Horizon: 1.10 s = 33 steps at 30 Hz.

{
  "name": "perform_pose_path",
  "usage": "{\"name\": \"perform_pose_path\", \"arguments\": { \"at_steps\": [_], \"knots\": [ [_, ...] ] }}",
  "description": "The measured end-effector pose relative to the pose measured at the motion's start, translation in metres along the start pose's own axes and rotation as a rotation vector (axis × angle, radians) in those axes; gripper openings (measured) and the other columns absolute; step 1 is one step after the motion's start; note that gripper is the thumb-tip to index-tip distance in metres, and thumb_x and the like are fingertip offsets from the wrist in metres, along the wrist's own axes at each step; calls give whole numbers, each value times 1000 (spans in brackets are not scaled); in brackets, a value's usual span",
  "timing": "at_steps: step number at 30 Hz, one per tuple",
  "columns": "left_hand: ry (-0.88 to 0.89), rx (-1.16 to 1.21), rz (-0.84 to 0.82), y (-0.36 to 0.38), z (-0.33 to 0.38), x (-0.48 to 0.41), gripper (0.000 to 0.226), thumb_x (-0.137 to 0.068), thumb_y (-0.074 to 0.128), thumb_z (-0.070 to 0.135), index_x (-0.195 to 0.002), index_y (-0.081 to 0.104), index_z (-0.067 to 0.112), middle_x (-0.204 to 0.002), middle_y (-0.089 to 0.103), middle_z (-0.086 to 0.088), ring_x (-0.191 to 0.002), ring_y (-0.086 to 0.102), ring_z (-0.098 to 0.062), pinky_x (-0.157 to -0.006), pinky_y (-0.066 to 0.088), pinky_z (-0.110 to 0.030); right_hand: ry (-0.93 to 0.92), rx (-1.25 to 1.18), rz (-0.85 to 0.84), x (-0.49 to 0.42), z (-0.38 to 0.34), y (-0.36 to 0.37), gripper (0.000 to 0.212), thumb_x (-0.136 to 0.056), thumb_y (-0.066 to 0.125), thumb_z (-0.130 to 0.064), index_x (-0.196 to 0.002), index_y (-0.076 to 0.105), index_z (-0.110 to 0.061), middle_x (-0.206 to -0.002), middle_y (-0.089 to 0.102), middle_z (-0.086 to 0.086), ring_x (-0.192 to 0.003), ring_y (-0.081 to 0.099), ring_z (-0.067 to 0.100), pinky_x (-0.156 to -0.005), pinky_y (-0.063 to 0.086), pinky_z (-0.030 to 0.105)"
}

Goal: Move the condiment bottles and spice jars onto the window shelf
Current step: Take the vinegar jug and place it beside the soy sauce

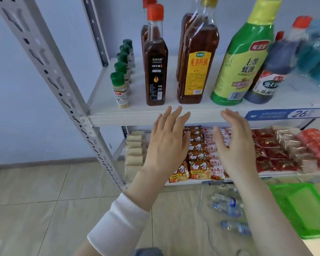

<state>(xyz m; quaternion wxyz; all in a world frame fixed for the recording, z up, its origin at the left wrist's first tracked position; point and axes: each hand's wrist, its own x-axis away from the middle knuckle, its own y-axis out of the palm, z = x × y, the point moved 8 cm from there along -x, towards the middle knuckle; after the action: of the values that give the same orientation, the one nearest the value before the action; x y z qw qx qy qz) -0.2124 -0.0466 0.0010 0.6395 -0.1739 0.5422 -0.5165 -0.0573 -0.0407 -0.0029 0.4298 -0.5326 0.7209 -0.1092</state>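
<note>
Green-capped spice jars (119, 89) stand in a file at ten o'clock from our hands, on the white shelf (129, 116). The condiment bottles line up beside them toward two o'clock: an orange-capped oil bottle (155, 71), a taller amber bottle (197, 67) with a yellow label, a green sauce bottle (242, 61) and a blurred dark bottle (272, 78). Our left hand (166, 143) and right hand (235, 145) hover just below the shelf's front edge, fingers loose, each grip apart and holding nothing. No window shows, so we cannot tell whether this shelf is the source or the goal. With both hands empty and aimed at twelve o'clock, we judge that we are at the reach for the amber bottle. Next we need to lift the hands past the edge, close a grip round the bottle's body between its neighbours, and draw it out upright without knocking the oil bottle at eleven o'clock. Noodle packets (196, 156) fill the lower shelf (277, 176) behind our hands.
</note>
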Motion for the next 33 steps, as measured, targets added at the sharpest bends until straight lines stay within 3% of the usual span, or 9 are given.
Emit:
{"name": "perform_pose_path", "arguments": {
  "at_steps": [3, 8, 13, 16, 19, 27, 30, 33],
  "knots": [
    [19, 12, 22, 10, 28, -16, 42, -87, 39, 26, -124, 52, 11, -134, 51, -10, -131, 40, -30, -108, 27, -40, -16, -46, 32, -18, 21, -21, 39, -92, 53, -20, -127, 49, -4, -132, 49, 15, -129, 41, 25, -104, 20, 7],
    [18, 67, 15, 33, 51, -45, 44, -87, 38, 29, -125, 52, 12, -134, 52, -8, -131, 41, -26, -107, 27, -34, 4, -78, 79, -51, 50, -44, 38, -93, 54, -19, -128, 49, -6, -131, 49, 11, -127, 42, 20, -103, 27, 19],
    [39, 190, -11, 63, 72, -75, 43, -88, 40, 27, -126, 50, 10, -131, 54, -8, -121, 50, -24, -102, 36, -33, 80, -96, 138, -77, 90, -66, 42, -92, 54, -26, -130, 47, -11, -131, 48, 6, -119, 40, 6, -96, 26, 8],
    [19, 292, -52, 87, 91, -90, 40, -89, 53, 17, -128, 49, 8, -132, 53, -10, -121, 50, -27, -100, 40, -38, 178, -179, 131, -91, 124, -77, 56, -86, 57, -40, -134, 43, -14, -129, 44, -4, -122, 40, 5, -103, 30, 19],
    [29, 316, -102, 112, 109, -105, 43, -88, 57, 14, -130, 47, 8, -132, 52, -11, -120, 50, -28, -97, 42, -38, 291, -256, 119, -114, 159, -83, 69, -81, 66, -40, -138, 37, -15, -139, 41, -2, -129, 39, 10, -111, 32, 33],
    [-45, 305, -141, 160, 126, -134, 48, -89, 56, 15, -135, 40, 11, -133, 48, -12, -118, 51, -27, -92, 45, -35, 329, -433, -49, -197, 204, -70, 91, -71, 78, -28, -144, 25, -19, -147, 36, 1, -133, 37, 14, -109, 32, 35],
    [-105, 306, -119, 169, 128, -137, 49, -89, 56, 15, -135, 39, 13, -132, 49, -8, -119, 50, -23, -91, 42, -25, 239, -505, -189, -214, 205, -61, 83, -67, 81, -23, -134, 33, -28, -136, 45, -5, -126, 44, 13, -102, 40, 32],
    [-143, 311, -77, 174, 131, -140, 48, -88, 57, 13, -134, 41, 11, -131, 50, -7, -118, 50, -21, -87, 33, -13, 189, -568, -278, -226, 201, -55, 79, -63, 81, -23, -127, 35, -26, -123, 49, -7, -116, 49, 12, -92, 48, 24]
  ]
}}
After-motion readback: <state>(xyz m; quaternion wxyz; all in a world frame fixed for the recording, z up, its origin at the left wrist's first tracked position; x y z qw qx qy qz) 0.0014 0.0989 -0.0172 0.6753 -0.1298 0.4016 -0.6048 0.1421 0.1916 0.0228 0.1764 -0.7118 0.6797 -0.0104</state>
